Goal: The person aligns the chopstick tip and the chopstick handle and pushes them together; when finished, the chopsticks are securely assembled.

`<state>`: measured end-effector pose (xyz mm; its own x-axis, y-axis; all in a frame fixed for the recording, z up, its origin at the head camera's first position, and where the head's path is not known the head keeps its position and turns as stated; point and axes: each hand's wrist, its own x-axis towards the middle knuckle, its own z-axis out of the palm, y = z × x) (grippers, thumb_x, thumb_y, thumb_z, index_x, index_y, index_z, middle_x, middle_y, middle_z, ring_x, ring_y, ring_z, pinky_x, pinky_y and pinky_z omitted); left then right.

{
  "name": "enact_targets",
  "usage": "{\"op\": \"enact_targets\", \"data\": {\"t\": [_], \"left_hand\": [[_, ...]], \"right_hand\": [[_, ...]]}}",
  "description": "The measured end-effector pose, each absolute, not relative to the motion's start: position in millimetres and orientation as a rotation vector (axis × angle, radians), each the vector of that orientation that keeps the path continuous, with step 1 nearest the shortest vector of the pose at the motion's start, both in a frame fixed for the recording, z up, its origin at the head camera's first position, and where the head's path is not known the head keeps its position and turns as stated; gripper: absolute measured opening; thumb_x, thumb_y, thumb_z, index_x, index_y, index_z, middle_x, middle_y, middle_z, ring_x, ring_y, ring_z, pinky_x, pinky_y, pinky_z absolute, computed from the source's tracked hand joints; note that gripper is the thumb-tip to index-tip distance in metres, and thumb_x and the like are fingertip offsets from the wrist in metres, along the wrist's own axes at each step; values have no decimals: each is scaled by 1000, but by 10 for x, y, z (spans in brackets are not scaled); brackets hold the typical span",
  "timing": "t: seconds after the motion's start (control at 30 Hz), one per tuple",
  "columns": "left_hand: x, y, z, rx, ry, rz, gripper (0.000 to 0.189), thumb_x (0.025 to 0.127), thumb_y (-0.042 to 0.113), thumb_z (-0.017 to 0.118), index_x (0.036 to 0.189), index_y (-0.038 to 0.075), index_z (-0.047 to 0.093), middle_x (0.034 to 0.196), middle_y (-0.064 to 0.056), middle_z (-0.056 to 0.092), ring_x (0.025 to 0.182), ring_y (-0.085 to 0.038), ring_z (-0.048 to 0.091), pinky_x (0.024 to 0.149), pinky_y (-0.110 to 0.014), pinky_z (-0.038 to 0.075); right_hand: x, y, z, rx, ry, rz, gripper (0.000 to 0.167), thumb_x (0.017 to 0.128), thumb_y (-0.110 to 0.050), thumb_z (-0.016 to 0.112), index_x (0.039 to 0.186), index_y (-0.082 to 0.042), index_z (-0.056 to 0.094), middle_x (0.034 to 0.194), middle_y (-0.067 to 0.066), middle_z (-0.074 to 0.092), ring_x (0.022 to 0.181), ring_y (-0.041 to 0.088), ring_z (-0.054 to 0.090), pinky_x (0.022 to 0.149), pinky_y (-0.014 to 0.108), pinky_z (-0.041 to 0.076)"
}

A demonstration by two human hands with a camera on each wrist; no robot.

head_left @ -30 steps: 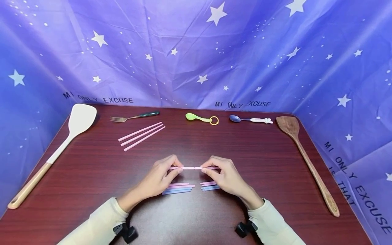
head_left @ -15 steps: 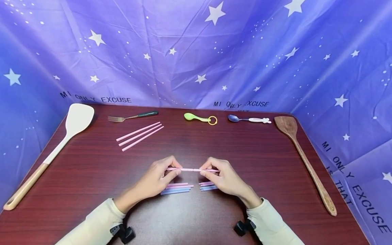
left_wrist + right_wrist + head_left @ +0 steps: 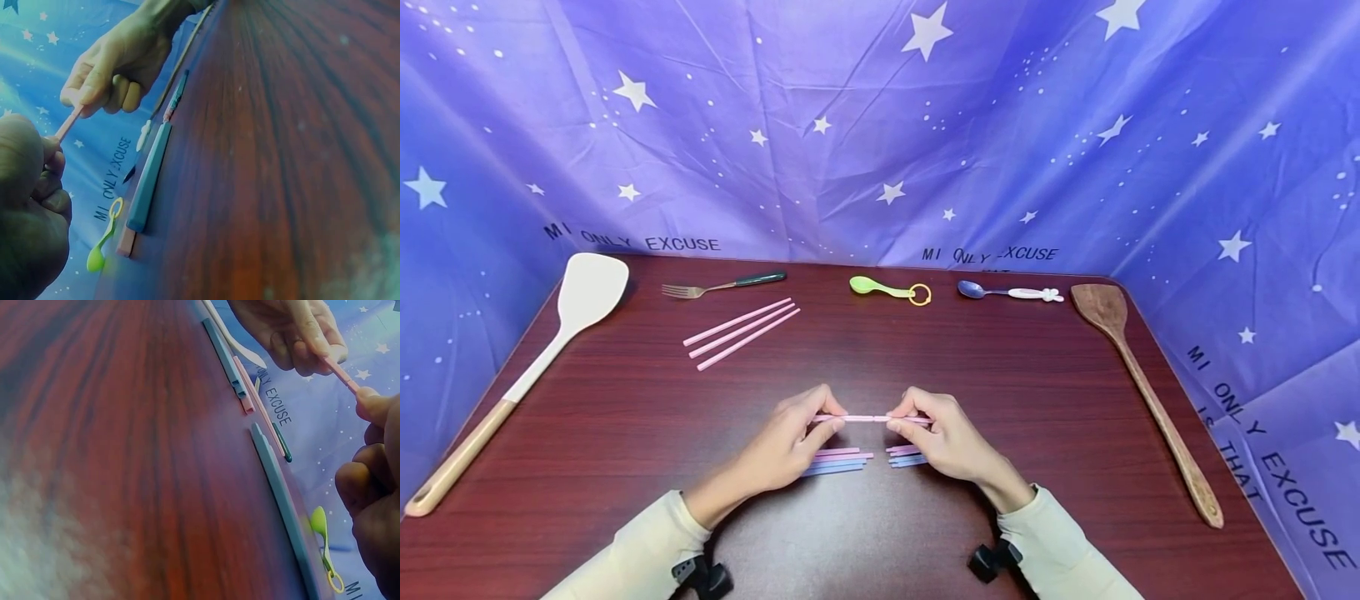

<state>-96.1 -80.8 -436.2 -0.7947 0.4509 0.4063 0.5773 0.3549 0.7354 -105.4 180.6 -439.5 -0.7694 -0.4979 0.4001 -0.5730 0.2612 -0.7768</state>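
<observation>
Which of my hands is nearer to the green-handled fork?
Left. Your left hand is on the near side of the fork, slightly to its right; your right hand is also on the near side, but farther right.

I have a stick between my left hand and right hand, a left stick group and right stick group nearer me on the table, three sticks farther off leftward, a fork behind them, a spoon at the far middle, another spoon to its right, and a left spatula and right spatula outermost.
</observation>
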Motion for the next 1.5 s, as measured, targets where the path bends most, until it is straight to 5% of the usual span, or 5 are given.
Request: {"op": "enact_targets", "data": {"t": [0.37, 0.77, 1.07, 1.27, 1.5], "left_hand": [[-928, -798, -4390, -946, -2480, -1446, 9, 97, 8, 68, 93, 15, 64, 80, 8, 61, 69, 2, 46, 61, -18, 41], [-947, -837, -4294, -982, -2537, -1418, 2, 99, 14, 69, 100, 12, 68, 83, 5, 69, 74, 2, 55, 68, -21, 48], [-957, -1029, -4289, -825, -2577, -1302, 11, 92, 12, 77, 98, 19, 71, 78, 14, 65, 66, 3, 50, 55, -19, 42], [-933, -1171, -4304, -784, -2558, -1322, 7, 93, 12, 75, 95, 17, 72, 77, 8, 70, 66, 5, 55, 55, -19, 45], [-945, -1342, -4305, -754, -2540, -1306, 6, 93, 11, 76, 95, 15, 72, 78, 4, 73, 67, 5, 60, 55, -19, 48]], "right_hand": [[-1044, 1764, -4443, 1082, -2359, 1549, 19, 86, 6, 75, 83, -11, 66, 66, 2, 56, 61, -5, 37, 49, 12, 29], [-1071, 1873, -4330, 1028, -2460, 1532, 13, 89, -7, 79, 88, -18, 73, 66, -5, 58, 57, -4, 40, 48, 14, 34], [-1092, 1944, -4333, 929, -2530, 1542, 14, 90, -8, 79, 91, -21, 74, 72, -7, 61, 60, -2, 45, 51, 17, 38], [-1094, 1975, -4349, 931, -2529, 1513, 7, 92, -10, 77, 95, -16, 75, 81, -5, 70, 72, 0, 56, 61, 18, 46], [-1094, 2031, -4366, 880, -2519, 1483, 6, 91, -8, 78, 95, -12, 76, 75, -8, 62, 67, 1, 50, 58, 18, 40]]}}
